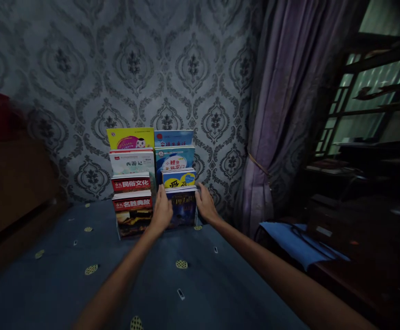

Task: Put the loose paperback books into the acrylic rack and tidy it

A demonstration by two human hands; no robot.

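Small books stand upright in two stepped columns. At the front of the right column is a dark blue book [182, 213], apparently a stack of several. My left hand [163, 210] is at its left edge, fingers pointing up and thumb toward the cover. Along the right edge, my right hand [205, 204] holds the other side, its thumb by the cover. Behind rise a yellow and blue book [179, 179], a light blue book [174, 158] and another blue book [174, 137]. Beside my left hand stand red and black books [133, 213]. Any stand beneath is mostly hidden.
The left column continues back with red books [131, 184], a white book [133, 162] and a yellow book [131, 137]. A patterned wall [193, 68] rises close behind. Dark blue cloth [117, 284] covers the surface. A purple curtain [278, 101] hangs right; a wooden cabinet [14, 183] stands left.
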